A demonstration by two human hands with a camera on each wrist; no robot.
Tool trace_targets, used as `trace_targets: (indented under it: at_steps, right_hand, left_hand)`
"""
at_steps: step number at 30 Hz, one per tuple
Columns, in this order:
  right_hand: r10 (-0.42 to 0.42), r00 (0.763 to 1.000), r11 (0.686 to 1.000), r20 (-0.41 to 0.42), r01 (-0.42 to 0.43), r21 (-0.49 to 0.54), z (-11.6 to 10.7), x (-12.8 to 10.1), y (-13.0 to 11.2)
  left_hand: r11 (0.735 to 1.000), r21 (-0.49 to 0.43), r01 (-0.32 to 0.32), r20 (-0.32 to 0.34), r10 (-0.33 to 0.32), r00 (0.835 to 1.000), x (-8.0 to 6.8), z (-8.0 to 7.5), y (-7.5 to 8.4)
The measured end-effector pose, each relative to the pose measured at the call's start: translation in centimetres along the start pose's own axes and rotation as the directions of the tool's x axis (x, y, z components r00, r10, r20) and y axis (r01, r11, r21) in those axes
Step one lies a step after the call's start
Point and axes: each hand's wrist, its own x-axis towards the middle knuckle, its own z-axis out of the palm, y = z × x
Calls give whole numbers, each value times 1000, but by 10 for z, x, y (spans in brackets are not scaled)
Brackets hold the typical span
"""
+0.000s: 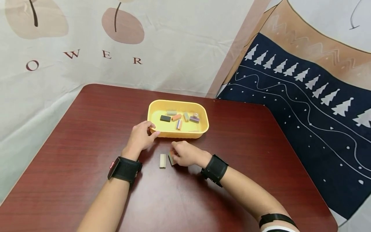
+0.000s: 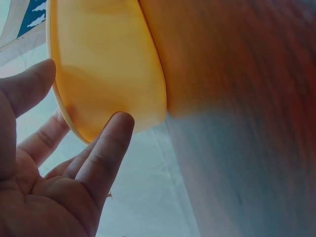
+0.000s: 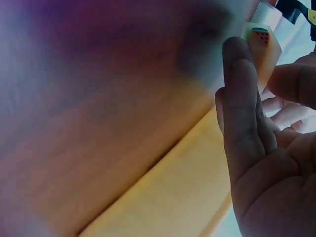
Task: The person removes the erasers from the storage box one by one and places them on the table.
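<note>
A yellow plastic tray (image 1: 178,134) holds several small coloured blocks. My left hand (image 1: 141,137) holds its near left corner, the thumb at the front rim and the fingers round the end. In the left wrist view the thumb (image 2: 29,86) meets the rim and a finger (image 2: 111,148) overlaps the outer wall. Just in front of the tray, my right hand (image 1: 185,153) pinches a small greenish-tan block (image 1: 172,159) with a dark edge, low over the table. The right wrist view shows a dotted print on that block (image 3: 264,44). Left of it lies a pale block (image 1: 163,161).
Inside the tray lie a black block (image 1: 165,118), an orange block (image 1: 176,117) and a purple block (image 1: 194,120), among others. All this is on a dark red wooden table (image 1: 87,145). Printed cloths (image 1: 185,48) hang behind and to the right.
</note>
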Motion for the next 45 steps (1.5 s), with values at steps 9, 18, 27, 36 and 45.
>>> trace_targets:
  at_steps: [9,18,27,36,45]
  right_hand:
    - [38,998,999,-40,-38,14,7,-5,-2]
    - [60,996,998,-61,-60,0,9,-8,2]
    - [70,995,997,-77,-69,16,10,-10,5]
    - [78,995,996,-57,-76,43,8,-10,5]
    - [63,997,997,-50,-61,42,4,-13,5]
  left_hand:
    - [1000,8,7,12,-7,1000,-2,1,-1]
    - [1000,9,-5,3,5,1000,-1,2,0]
    - [1000,8,4,8,-4,1000,0,1,1]
    - [1000,18,14,11,-14,1000,1,-1,3]
    - [1000,28,13,12,-13,1000,0,2,2]
